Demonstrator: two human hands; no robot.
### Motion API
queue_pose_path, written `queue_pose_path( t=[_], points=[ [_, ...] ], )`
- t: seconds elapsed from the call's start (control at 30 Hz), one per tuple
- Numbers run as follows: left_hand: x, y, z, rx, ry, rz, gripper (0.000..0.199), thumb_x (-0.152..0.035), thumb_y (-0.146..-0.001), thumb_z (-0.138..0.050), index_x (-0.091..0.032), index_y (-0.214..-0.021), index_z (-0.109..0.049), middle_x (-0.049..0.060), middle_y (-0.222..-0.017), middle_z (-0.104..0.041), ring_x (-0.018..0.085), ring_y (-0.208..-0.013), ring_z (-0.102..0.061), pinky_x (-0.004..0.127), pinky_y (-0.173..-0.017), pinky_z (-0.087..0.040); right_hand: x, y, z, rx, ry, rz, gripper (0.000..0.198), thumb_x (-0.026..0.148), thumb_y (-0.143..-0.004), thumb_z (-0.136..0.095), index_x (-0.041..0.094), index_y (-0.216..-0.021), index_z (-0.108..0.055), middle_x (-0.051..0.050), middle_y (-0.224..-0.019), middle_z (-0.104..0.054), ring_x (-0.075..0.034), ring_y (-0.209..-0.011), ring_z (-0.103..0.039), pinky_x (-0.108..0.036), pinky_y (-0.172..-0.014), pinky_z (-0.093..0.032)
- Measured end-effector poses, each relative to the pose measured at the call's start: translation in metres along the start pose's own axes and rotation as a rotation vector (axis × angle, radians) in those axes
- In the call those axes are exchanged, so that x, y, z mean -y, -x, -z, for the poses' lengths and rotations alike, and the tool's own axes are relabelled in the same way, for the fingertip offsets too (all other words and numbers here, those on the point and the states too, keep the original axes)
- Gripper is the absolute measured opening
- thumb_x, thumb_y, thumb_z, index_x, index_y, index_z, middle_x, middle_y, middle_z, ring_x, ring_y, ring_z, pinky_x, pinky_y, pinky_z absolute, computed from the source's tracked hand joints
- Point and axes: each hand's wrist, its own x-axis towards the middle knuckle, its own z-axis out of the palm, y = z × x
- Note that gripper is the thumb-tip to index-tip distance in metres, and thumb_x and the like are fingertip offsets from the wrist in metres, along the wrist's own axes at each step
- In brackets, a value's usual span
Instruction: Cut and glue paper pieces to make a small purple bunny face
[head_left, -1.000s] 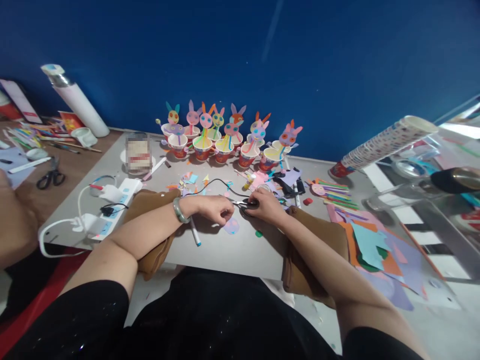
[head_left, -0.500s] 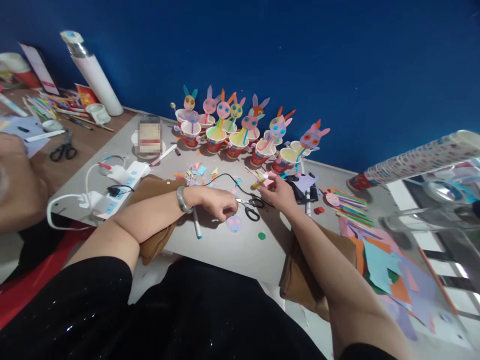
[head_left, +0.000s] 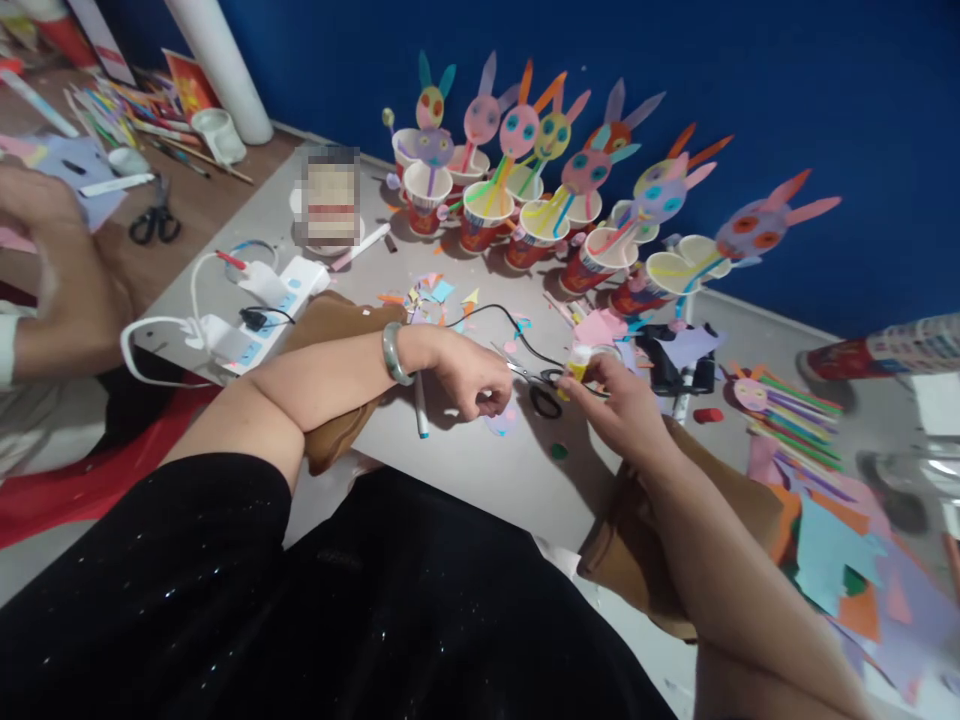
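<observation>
Grey, flat tabletop point(head_left: 495, 490), straight near edge. Far side: upright red-and-white paper cups point(head_left: 480, 228), clustered in rows. Left: white plastic power strip point(head_left: 294, 295), plugs inserted. Centre: metal scissors with black looped handles point(head_left: 545, 401); just beside, pale purple paper disc point(head_left: 501, 424), partly covered; small green disc point(head_left: 559, 451); slim white marker with blue end point(head_left: 421, 408). Near edge: two brown folded pads point(head_left: 630, 540), overhanging. Right: red cylindrical cap point(head_left: 708, 415); thin multicoloured strips point(head_left: 814, 425); overlapping coloured paper sheets point(head_left: 829, 550).
</observation>
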Motion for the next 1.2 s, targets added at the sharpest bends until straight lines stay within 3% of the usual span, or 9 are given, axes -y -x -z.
queue_pose_path(
  t=[0.2, 0.47, 0.6, 0.8, 0.97, 1.2],
  points=[
    [0.002, 0.0, -0.005, -0.004, -0.027, 0.066, 0.026, 0.003, -0.054, -0.065, -0.021, -0.049, -0.059, -0.005, -0.049, -0.05, 0.012, -0.055, -0.038, 0.033, -0.062, -0.027, 0.021, 0.03, -0.007, 0.164, -0.077, 0.17, 0.024, 0.042, -0.095, -0.06, 0.025, -0.108, -0.07, -0.006, -0.09, -0.076, -0.023, -0.082, -0.071, -0.037, -0.076, -0.054],
    [0.01, -0.001, -0.006, -0.084, 0.169, 0.106, 0.03, 0.007, -0.049, -0.07, -0.02, -0.044, -0.058, -0.003, -0.05, -0.05, 0.014, -0.062, -0.041, 0.032, -0.064, -0.028, 0.023, 0.036, -0.02, 0.11, -0.193, 0.075, 0.019, 0.046, -0.088, -0.066, 0.027, -0.092, -0.067, -0.004, -0.082, -0.075, -0.021, -0.065, -0.068, -0.034, -0.057, -0.054],
    [0.012, -0.003, -0.006, -0.03, 0.147, 0.091, 0.03, 0.007, -0.049, -0.068, -0.02, -0.043, -0.057, -0.004, -0.049, -0.048, 0.013, -0.058, -0.037, 0.032, -0.062, -0.027, 0.02, 0.039, -0.028, 0.144, -0.171, 0.064, 0.021, 0.048, -0.09, -0.063, 0.028, -0.094, -0.062, -0.001, -0.072, -0.072, -0.018, -0.052, -0.062, -0.031, -0.049, -0.05],
    [0.015, -0.004, -0.009, -0.202, 0.324, 0.188, 0.031, 0.009, -0.049, -0.07, -0.02, -0.045, -0.061, -0.002, -0.052, -0.049, 0.015, -0.066, -0.045, 0.032, -0.065, -0.031, 0.017, 0.045, -0.035, 0.172, -0.07, 0.075, 0.025, 0.053, -0.093, -0.058, 0.028, -0.095, -0.056, -0.004, -0.077, -0.074, -0.02, -0.055, -0.066, -0.032, -0.049, -0.048],
    [0.003, -0.004, -0.006, -0.008, 0.096, 0.179, 0.034, 0.011, -0.05, -0.066, -0.019, -0.04, -0.054, -0.001, -0.049, -0.045, 0.016, -0.065, -0.042, 0.034, -0.068, -0.028, 0.017, 0.042, -0.039, 0.214, -0.067, 0.122, 0.021, 0.049, -0.095, -0.056, 0.028, -0.097, -0.054, -0.004, -0.076, -0.073, -0.019, -0.053, -0.065, -0.031, -0.05, -0.047],
    [-0.009, -0.001, -0.006, -0.011, -0.157, 0.202, 0.034, 0.007, -0.054, -0.068, -0.019, -0.042, -0.05, -0.003, -0.045, -0.04, 0.011, -0.053, -0.027, 0.034, -0.061, -0.021, 0.017, 0.04, -0.042, 0.243, -0.075, 0.154, 0.018, 0.045, -0.094, -0.057, 0.027, -0.096, -0.054, -0.002, -0.074, -0.072, -0.016, -0.05, -0.061, -0.029, -0.048, -0.045]
  ],
)
